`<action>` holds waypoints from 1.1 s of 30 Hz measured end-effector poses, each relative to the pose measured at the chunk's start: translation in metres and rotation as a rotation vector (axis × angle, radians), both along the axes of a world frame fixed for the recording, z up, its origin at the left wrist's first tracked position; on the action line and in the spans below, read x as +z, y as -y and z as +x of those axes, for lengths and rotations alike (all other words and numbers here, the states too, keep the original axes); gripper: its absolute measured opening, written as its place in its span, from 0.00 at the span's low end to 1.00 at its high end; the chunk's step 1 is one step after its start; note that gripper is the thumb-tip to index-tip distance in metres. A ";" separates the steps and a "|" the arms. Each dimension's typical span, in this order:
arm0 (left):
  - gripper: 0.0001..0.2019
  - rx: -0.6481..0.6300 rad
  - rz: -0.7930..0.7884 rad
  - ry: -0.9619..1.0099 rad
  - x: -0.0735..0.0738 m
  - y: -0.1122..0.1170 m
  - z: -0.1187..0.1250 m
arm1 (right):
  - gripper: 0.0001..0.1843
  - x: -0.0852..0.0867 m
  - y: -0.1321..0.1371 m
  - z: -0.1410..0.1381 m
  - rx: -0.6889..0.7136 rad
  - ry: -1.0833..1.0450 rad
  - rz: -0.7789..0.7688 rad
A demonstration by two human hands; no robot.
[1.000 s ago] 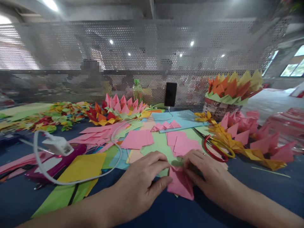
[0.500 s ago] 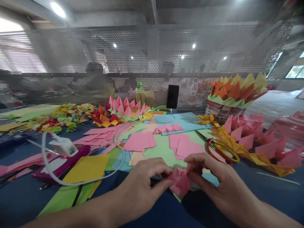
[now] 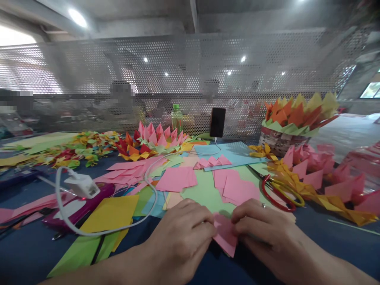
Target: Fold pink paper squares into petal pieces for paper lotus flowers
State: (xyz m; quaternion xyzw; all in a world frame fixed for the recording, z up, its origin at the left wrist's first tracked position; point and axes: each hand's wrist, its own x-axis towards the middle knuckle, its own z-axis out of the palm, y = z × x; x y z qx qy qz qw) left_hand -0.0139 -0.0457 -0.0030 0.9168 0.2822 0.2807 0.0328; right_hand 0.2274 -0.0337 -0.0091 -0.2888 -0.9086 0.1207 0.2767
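Between my two hands is a small piece of pink folded paper (image 3: 225, 234), low over the near side of the table. My left hand (image 3: 181, 233) pinches its left edge with thumb and fingers closed. My right hand (image 3: 270, 233), with a ring on one finger, grips the opposite edge. Just beyond lie pink paper squares (image 3: 239, 186) on a pale green sheet (image 3: 197, 194), and another stack of pink squares (image 3: 176, 178) to the left. A short row of folded pink pieces (image 3: 212, 162) sits farther back.
Red-and-yellow-handled scissors (image 3: 277, 194) lie right of the squares. A white cable (image 3: 152, 198) loops from a purple power strip (image 3: 97, 198) to an upright phone (image 3: 217, 122). Folded-paper chains (image 3: 335, 198), a paper basket (image 3: 276, 140) and a green-capped bottle (image 3: 177, 118) stand around.
The pink paper has gone from a puffed, crumpled-looking shape to a flatter one with a corner pointing toward me. Both hands have turned more knuckles-up, and the view has shifted slightly.
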 end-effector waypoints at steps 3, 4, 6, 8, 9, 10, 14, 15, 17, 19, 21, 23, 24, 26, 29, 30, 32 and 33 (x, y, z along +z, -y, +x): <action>0.12 0.018 -0.015 -0.060 -0.001 0.001 0.003 | 0.12 0.000 0.000 -0.001 -0.005 0.057 -0.042; 0.11 0.026 -0.021 -0.074 0.000 0.002 0.004 | 0.12 0.000 0.000 -0.002 -0.010 0.075 -0.053; 0.10 0.037 -0.034 -0.089 0.001 0.003 0.005 | 0.11 0.001 0.000 -0.003 -0.014 0.102 -0.070; 0.09 0.043 -0.051 -0.088 0.003 0.004 0.006 | 0.10 0.000 0.000 -0.003 0.001 0.109 -0.082; 0.08 0.047 -0.057 -0.080 0.003 0.004 0.006 | 0.09 0.000 0.000 -0.003 0.005 0.104 -0.087; 0.07 0.052 -0.069 -0.070 0.004 0.004 0.006 | 0.09 -0.001 -0.001 -0.002 0.005 0.100 -0.095; 0.06 0.041 -0.124 -0.024 0.000 0.001 0.006 | 0.07 -0.005 -0.003 -0.001 -0.027 0.074 -0.138; 0.08 0.040 -0.132 -0.006 -0.002 0.000 0.006 | 0.06 -0.006 -0.004 -0.001 -0.038 0.059 -0.164; 0.10 0.058 -0.159 0.021 -0.005 -0.001 0.006 | 0.07 -0.008 -0.006 -0.002 -0.067 0.007 -0.240; 0.12 0.099 -0.209 0.030 -0.007 -0.003 0.007 | 0.09 -0.008 -0.008 -0.004 -0.123 -0.034 -0.325; 0.13 0.129 -0.261 0.036 -0.008 -0.004 0.007 | 0.14 -0.007 -0.010 -0.007 -0.184 -0.035 -0.378; 0.14 0.158 -0.294 0.042 -0.009 -0.006 0.008 | 0.16 -0.005 -0.011 -0.009 -0.256 0.003 -0.396; 0.14 0.173 -0.304 0.044 -0.009 -0.007 0.008 | 0.17 -0.004 -0.011 -0.011 -0.291 0.027 -0.395; 0.14 0.211 -0.321 0.044 -0.009 -0.009 0.009 | 0.17 -0.002 -0.011 -0.013 -0.355 0.071 -0.374; 0.14 0.280 -0.321 0.038 -0.010 -0.010 0.011 | 0.18 -0.003 -0.012 -0.017 -0.417 0.118 -0.315; 0.14 0.302 -0.311 0.034 -0.010 -0.011 0.012 | 0.18 -0.004 -0.012 -0.018 -0.424 0.124 -0.299; 0.12 0.335 -0.292 0.024 -0.011 -0.011 0.013 | 0.16 -0.006 -0.013 -0.019 -0.425 0.123 -0.284; 0.10 0.346 -0.287 0.023 -0.011 -0.011 0.013 | 0.14 -0.008 -0.013 -0.019 -0.421 0.120 -0.284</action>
